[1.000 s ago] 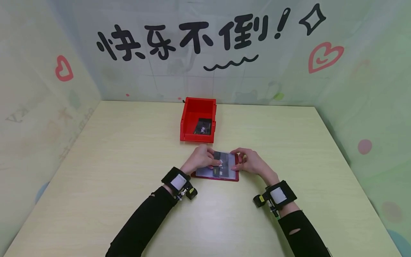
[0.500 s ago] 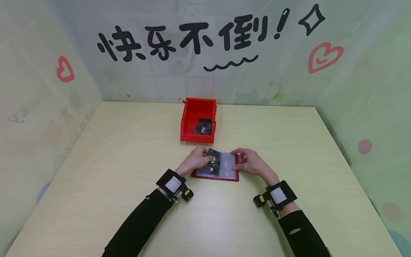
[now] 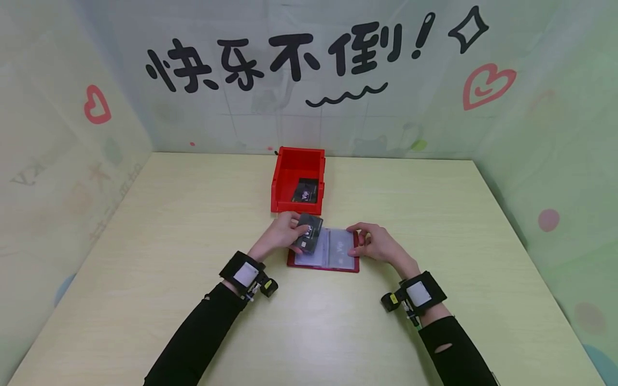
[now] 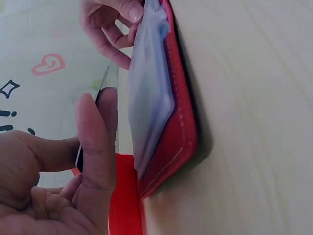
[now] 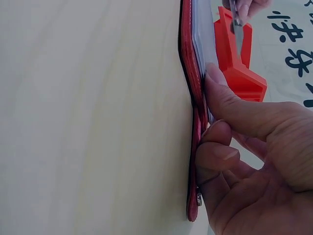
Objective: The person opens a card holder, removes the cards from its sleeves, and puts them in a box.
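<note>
Now the left hand (image 3: 282,231) has pulled the dark card (image 3: 309,233) out of the red card book (image 3: 324,264) and pinches it just above the worktop (image 3: 193,214). The right hand (image 3: 379,242) still pinches the book's edge.

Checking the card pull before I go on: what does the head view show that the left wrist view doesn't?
Only the head view shows a second black card lying in the red bin, and the table's layout. Only the left wrist view shows the clear sleeves bulging up off the red cover. Both show the left hand pinching a black card, the card holder and the right hand.
</note>
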{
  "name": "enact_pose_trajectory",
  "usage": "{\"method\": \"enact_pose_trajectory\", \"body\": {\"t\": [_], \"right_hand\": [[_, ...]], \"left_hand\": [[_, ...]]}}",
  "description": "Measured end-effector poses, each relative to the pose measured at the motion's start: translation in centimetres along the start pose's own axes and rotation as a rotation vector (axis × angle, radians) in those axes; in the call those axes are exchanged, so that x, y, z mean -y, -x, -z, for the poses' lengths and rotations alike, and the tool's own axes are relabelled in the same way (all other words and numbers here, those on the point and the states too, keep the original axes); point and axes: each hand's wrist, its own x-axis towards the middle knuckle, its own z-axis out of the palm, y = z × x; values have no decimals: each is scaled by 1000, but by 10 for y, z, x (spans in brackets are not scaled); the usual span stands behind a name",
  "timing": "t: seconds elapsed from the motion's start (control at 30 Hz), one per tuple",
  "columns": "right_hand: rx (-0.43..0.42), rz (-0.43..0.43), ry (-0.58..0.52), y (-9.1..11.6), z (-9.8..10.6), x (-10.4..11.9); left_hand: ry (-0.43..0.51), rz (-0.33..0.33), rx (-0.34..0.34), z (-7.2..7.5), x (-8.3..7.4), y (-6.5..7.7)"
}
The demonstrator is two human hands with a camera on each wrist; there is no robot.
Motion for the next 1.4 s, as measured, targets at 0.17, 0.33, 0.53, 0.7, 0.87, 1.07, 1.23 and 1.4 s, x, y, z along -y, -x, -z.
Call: {"method": "enact_pose_trajectory", "body": {"t": [0.17, 0.33, 0.53, 0.7, 0.87, 1.07, 1.23, 1.4], "right_hand": [[-2, -3, -6, 1, 0, 0], [2, -2, -2, -1, 0, 0], [7, -5, -4, 0, 1, 0], [8, -6, -4, 0, 1, 1], [6, -1, 3, -1, 1, 0], [5, -4, 8, -1, 1, 0], [5, -6, 12, -1, 1, 0], [9, -16, 10, 0, -1, 0]], "left_hand": [[21, -39, -22, 12, -3, -2], [59, -85, -84, 20, -9, -5], [50, -144, -184, 26, -18, -16], [33, -158, -246, 27, -27, -27], [-26, -195, -291, 25, -36, -38], [-143, -188, -373, 21, -45, -50], [-208, -145, -414, 18, -48, -61], [-286, -107, -429, 16, -45, -73]]}}
